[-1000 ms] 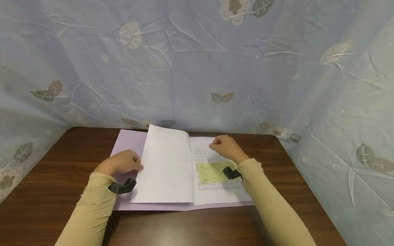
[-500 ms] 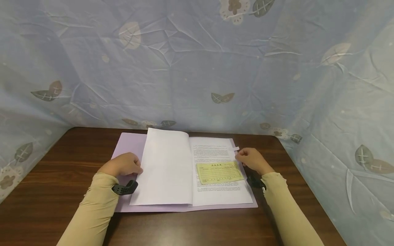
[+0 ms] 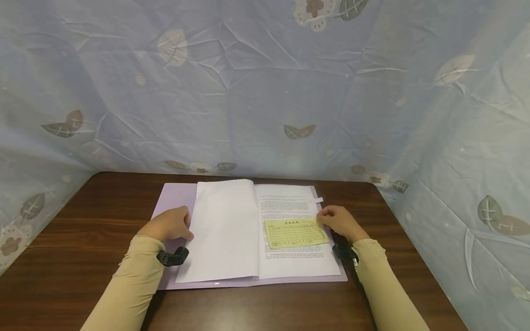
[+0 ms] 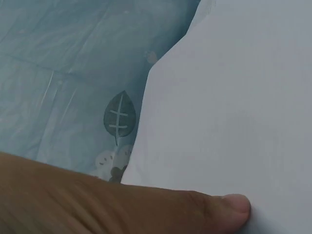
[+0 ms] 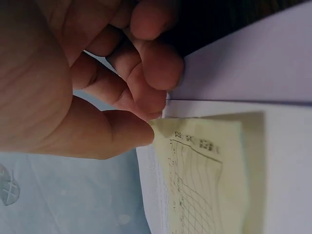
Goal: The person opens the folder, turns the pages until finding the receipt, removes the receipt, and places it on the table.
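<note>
A lilac folder (image 3: pixel 175 197) lies spread on the table with printed sheets inside. My left hand (image 3: pixel 171 225) holds the left edge of the turned white page (image 3: pixel 225 230), its thumb on top of the paper; the other fingers are mostly hidden in the left wrist view. Over the printed page (image 3: pixel 285 197) on the right lies a yellow receipt slip (image 3: pixel 291 233) with a ruled grid. My right hand (image 3: pixel 340 222) pinches that slip's right corner between thumb and fingers. In the right wrist view the slip (image 5: pixel 204 170) stands slightly raised from the white paper beneath.
The dark wooden table (image 3: pixel 232 308) surrounds the folder. A small white tab (image 3: pixel 318 200) sticks out at the folder's right edge, just above my right hand. Patterned blue cloth (image 3: pixel 248 92) hangs behind the table and along both sides.
My right hand has moved from over the printed page to the right and down, onto the yellow receipt slip's corner. The turned page's top edge has lowered while my left hand has shifted slightly downward.
</note>
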Available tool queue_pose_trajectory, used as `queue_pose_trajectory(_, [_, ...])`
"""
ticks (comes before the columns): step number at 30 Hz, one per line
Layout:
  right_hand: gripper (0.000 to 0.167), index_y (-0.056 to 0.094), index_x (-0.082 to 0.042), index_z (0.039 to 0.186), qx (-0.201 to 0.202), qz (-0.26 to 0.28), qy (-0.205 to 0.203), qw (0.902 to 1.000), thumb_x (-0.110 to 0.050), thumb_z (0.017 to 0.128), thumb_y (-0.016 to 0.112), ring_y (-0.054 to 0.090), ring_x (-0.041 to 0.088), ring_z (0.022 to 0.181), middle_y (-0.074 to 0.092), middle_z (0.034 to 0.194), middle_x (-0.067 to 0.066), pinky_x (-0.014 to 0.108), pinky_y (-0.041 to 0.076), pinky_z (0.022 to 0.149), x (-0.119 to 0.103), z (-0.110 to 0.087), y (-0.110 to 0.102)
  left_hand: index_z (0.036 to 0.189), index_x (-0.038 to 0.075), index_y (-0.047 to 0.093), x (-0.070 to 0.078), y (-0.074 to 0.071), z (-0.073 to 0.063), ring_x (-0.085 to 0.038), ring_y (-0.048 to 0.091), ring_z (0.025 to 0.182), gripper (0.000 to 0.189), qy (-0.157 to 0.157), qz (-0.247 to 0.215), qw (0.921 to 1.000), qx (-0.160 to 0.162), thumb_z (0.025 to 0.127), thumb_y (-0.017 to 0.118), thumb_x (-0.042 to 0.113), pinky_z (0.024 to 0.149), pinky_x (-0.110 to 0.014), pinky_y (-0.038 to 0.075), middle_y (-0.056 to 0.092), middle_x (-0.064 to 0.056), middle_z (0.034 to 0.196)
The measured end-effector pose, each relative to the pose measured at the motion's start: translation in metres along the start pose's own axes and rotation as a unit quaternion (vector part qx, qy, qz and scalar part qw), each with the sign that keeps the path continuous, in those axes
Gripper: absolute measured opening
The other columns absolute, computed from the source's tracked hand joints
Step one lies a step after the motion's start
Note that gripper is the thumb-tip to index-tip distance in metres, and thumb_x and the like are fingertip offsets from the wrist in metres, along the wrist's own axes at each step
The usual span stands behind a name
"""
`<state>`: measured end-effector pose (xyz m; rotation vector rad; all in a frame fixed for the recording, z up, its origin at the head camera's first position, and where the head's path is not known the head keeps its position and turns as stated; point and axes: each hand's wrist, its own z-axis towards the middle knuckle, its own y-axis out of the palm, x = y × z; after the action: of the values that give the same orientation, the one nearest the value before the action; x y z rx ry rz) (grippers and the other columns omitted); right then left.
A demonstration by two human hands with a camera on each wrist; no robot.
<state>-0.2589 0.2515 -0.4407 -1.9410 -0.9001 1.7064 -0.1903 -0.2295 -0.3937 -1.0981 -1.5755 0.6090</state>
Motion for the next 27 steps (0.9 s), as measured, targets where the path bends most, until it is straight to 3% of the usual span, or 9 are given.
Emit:
queue_pose_trajectory(3, [0.022,0.071,-0.004,0.109,-0.003,0.004,0.005,1.0,-0.019,0.092,0.073,0.057,0.021,0.079,0.064,0.087,0.006,0.032,0.043,0.069,-0.001,-0.001,-0.001,0.121,-0.001,0.06,0.001,0.0,0.003,-0.032,0.055,0.089,0.053,0.037,0.026,0.9989,0.009,0.076,0.085,0.01,0.077,-0.046,0.049,0.059,-0.018,0.101])
queue_pose_trajectory(5, [0.023,0.07,-0.003,0.109,-0.004,0.002,0.006,1.0,-0.019,0.092,0.073,0.057,0.021,0.079,0.065,0.087,0.006,0.032,0.043,0.069,-0.002,-0.002,-0.001,0.139,-0.001,0.055,0.001,0.001,0.005,-0.043,0.055,0.107,0.072,0.064,0.044,0.9969,0.014,0.074,0.085,0.007,0.091,-0.057,0.049,0.057,-0.028,0.12])
queue_pose_trajectory(7, [0.023,0.071,-0.003,0.108,-0.005,-0.002,0.01,0.9999,-0.019,0.092,0.073,0.057,0.021,0.079,0.065,0.087,0.006,0.032,0.044,0.069,-0.002,-0.002,-0.002,0.149,-0.001,0.049,0.002,0.003,0.008,-0.054,0.046,0.127,0.084,0.083,0.055,0.995,0.013,0.073,0.083,0.005,0.105,-0.066,0.041,0.047,-0.037,0.141])
queue_pose_trajectory(10, [0.023,0.071,-0.003,0.108,-0.006,-0.006,0.012,0.9999,-0.02,0.093,0.073,0.057,0.021,0.079,0.065,0.087,0.006,0.032,0.044,0.069,-0.002,-0.002,-0.002,0.153,-0.003,0.045,0.004,0.006,0.01,-0.057,0.029,0.145,0.085,0.098,0.052,0.9939,-0.003,0.075,0.079,-0.002,0.118,-0.067,0.026,0.032,-0.037,0.157])
queue_pose_trajectory(14, [0.022,0.071,-0.004,0.109,-0.007,-0.009,0.011,0.9999,-0.02,0.094,0.072,0.057,0.021,0.08,0.065,0.089,0.006,0.032,0.044,0.069,0.0,-0.002,-0.003,0.15,0.0,0.05,0.004,0.009,0.009,-0.052,0.03,0.148,0.073,0.094,0.049,0.994,-0.027,0.081,0.073,-0.003,0.121,-0.062,0.024,0.036,-0.032,0.159])
queue_pose_trajectory(17, [0.022,0.071,-0.004,0.109,-0.007,-0.012,0.009,0.9999,-0.021,0.094,0.071,0.057,0.021,0.081,0.065,0.089,0.006,0.032,0.044,0.069,0.0,-0.002,-0.002,0.148,0.0,0.053,0.003,0.009,0.008,-0.051,0.031,0.148,0.066,0.095,0.047,0.9938,-0.034,0.087,0.075,0.012,0.12,-0.062,0.026,0.038,-0.031,0.158])
queue_pose_trajectory(19, [0.023,0.071,-0.004,0.109,-0.007,-0.013,0.011,0.9998,-0.021,0.094,0.071,0.057,0.021,0.081,0.065,0.09,0.006,0.032,0.045,0.069,0.0,-0.001,-0.002,0.148,-0.002,0.051,0.002,0.01,0.009,-0.053,0.03,0.147,0.074,0.105,0.045,0.9929,-0.034,0.087,0.08,0.028,0.12,-0.063,0.025,0.036,-0.034,0.158])
queue_pose_trajectory(22, [0.023,0.071,-0.004,0.109,-0.008,-0.012,0.015,0.9998,-0.022,0.094,0.071,0.057,0.021,0.081,0.065,0.091,0.007,0.032,0.045,0.068,0.0,-0.001,-0.002,0.151,-0.005,0.046,0.001,0.012,0.011,-0.056,0.029,0.146,0.098,0.12,0.041,0.9915,-0.03,0.078,0.088,0.046,0.119,-0.066,0.025,0.035,-0.037,0.157])
queue_pose_trajectory(27, [0.022,0.071,-0.004,0.109,-0.009,-0.011,0.019,0.9997,-0.022,0.095,0.071,0.057,0.022,0.08,0.065,0.09,0.007,0.032,0.045,0.068,-0.001,-0.002,-0.002,0.154,-0.001,0.042,-0.001,0.019,0.016,-0.058,0.023,0.147,0.107,0.106,0.054,0.9927,-0.023,0.071,0.093,0.044,0.116,-0.071,0.023,0.028,-0.037,0.16])
